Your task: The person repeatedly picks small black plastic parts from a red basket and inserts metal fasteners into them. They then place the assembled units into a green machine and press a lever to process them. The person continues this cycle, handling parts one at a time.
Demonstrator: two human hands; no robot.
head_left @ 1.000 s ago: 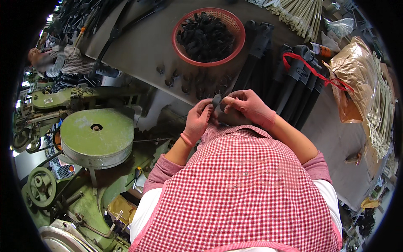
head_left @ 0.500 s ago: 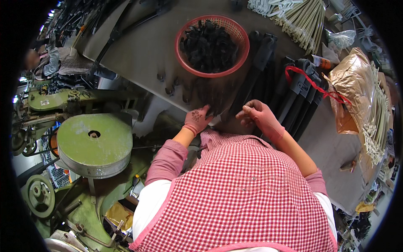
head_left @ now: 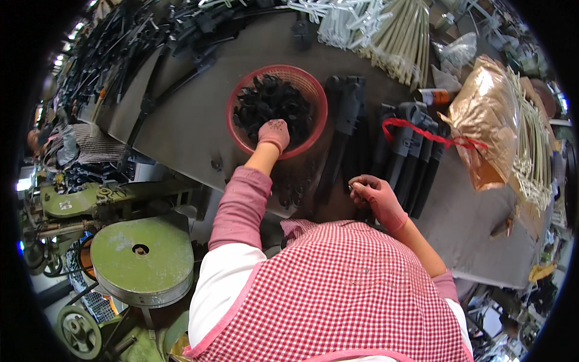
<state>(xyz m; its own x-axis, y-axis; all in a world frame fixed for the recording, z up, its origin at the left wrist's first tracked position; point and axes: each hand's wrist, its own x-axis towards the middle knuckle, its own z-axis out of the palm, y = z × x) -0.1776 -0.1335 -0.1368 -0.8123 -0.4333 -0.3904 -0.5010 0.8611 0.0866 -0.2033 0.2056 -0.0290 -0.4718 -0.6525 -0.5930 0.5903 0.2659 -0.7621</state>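
Observation:
A red plastic basket (head_left: 321, 114) full of small black curved parts (head_left: 265, 99) stands on the table. Reaching into its near side, my left hand (head_left: 275, 134), in a pink glove, is curled down among the parts. Its fingertips are hidden there, and what they grip cannot be made out. To the right, close to my body, my right hand (head_left: 380, 200) is raised with thumb and fingers pinched together. A small shiny spot shows at its fingertips, too small to name. A few loose black parts (head_left: 292, 194) lie on the table between the basket and my apron.
Long black tubes (head_left: 342, 136) lie right of the basket, more beside them under a red ribbon (head_left: 416, 127). A brown plastic-wrapped package (head_left: 487, 117) and bundled pale rods (head_left: 401, 45) are farther right and back. A green machine (head_left: 142, 250) stands left of the table (head_left: 181, 145).
My left hand has moved forward from the table's near edge into the basket. My right hand stays near my body, still pinched. The whole view has shifted a little.

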